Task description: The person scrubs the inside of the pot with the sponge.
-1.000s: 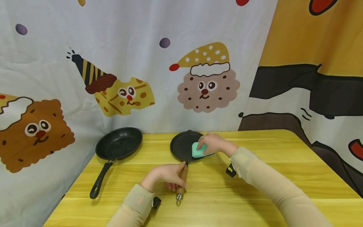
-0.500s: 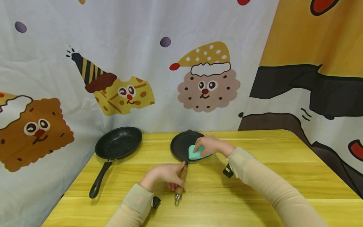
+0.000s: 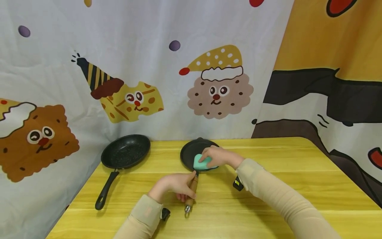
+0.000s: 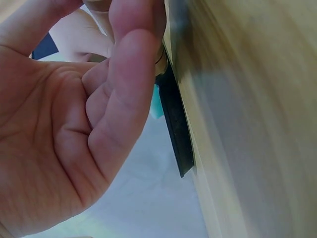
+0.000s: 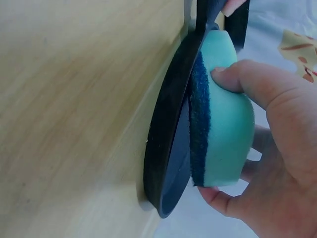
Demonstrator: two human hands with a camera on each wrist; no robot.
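Note:
A small flat black pan with a wooden handle lies on the table. My left hand grips that handle, thumb along its side; the left wrist view shows the palm and curled fingers close to the tabletop. Over the pan's near right part, my right hand holds a turquoise sponge. In the right wrist view the sponge's dark blue scouring layer faces the pan and meets its rim, while thumb and fingers pinch the soft turquoise side.
A larger black frying pan stands at the table's left, its black handle pointing toward the front. Behind the wooden table hangs a white curtain printed with cartoon food. Each wrist wears a dark device.
The right hand has slid the sponge left and slightly toward the front across the pan. The left hand keeps its grip on the handle, and the larger pan has not moved.

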